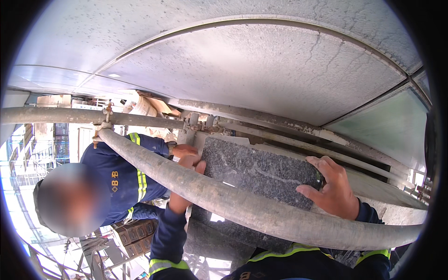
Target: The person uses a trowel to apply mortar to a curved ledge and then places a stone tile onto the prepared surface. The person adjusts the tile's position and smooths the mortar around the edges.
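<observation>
A dark grey speckled stone slab point(254, 163) with a pale dusty streak lies in front of me, behind a curved scaffold pipe. My left hand point(190, 163) holds its left end, fingers at the edge; the pipe hides part of this hand. On the right end, my right hand point(333, 191) grips the slab with thumb and fingers apart around the edge. Close beside my left hand is a co-worker's hand point(183, 150), near the slab's upper left; whether it touches the slab I cannot tell. More dark stone point(252, 233) shows below the pipe.
The thick scaffold pipe point(224, 198) crosses between me and the slab, joined by a clamp point(105, 125) to another pipe point(56, 115). A co-worker point(121, 177) stands at left. Large pale panels point(261, 70) rise beyond, with further pipes point(298, 125) along their foot.
</observation>
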Available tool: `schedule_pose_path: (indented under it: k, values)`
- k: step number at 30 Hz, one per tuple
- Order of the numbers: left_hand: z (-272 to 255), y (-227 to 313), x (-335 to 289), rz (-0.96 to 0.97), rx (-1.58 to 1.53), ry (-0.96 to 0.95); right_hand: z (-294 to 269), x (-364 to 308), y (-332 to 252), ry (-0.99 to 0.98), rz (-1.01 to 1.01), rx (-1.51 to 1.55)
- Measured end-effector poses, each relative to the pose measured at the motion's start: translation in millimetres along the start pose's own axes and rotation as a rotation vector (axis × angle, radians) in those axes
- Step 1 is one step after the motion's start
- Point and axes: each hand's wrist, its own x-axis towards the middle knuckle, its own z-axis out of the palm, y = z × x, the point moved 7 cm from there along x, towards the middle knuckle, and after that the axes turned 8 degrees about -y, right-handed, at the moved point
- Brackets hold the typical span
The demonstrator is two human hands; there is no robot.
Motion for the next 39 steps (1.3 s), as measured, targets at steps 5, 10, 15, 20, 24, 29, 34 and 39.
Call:
schedule_pose_path:
  k: [5, 10, 15, 20, 24, 29, 34, 39]
  values:
    - [-2.4, 19.8, -64.9, 0.0, 0.198, 0.03, 5.9, -0.2, -3.6, 0.118, -0.074, -0.141]
    - [6.9, -0.1, -76.7, -0.097, 0.164, 0.093, 11.9, -4.2, -12.3, 0.229, -0.131, -0.318]
    - [-6.7, 15.9, -66.9, -0.19, 0.014, 0.222, 9.1, -4.5, -9.8, 0.235, -0.094, -0.3]
    - [-3.7, 10.9, -70.0, -0.193, -0.006, 0.247, 15.3, -1.7, 15.7, 0.171, 0.005, -0.388]
    - [-5.0, 11.2, -62.6, -0.181, -0.006, 0.235, 15.9, -5.6, 32.6, 0.178, 0.064, -0.378]
    - [-8.7, 8.1, -61.8, -0.182, -0.017, 0.217, 16.2, -3.2, 29.1, 0.165, 0.109, -0.417]
    - [-10.8, 6.9, -61.4, -0.184, -0.048, 0.218, 15.7, -0.5, 26.8, 0.101, 0.146, -0.552]
    - [-11.9, 4.9, -57.7, -0.242, -0.057, 0.183, 10.2, 1.2, -3.1, 0.146, 0.071, -0.603]
